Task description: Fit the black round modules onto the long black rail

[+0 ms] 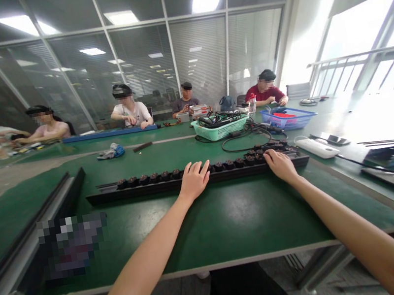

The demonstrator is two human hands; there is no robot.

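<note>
A long black rail [133, 193] lies crosswise on the green table, with a row of small round black parts [144, 179] standing along it. Over the middle of this row rests my left hand [195, 180], its fingers stretched and spread across the parts. My right hand [282, 164] is at the right end of the row, fingers bent in and close together against the parts there. What its fingertips grip is hidden. More of the black parts [269, 146] are bunched just behind that hand.
A green basket [222, 131] of cables and a blue basket [290, 121] stand behind the rail. On the right lies a white power strip [316, 147]. Another long black rail [58, 214] runs along the left. A cloth [111, 152] lies farther back. Several people sit across the table.
</note>
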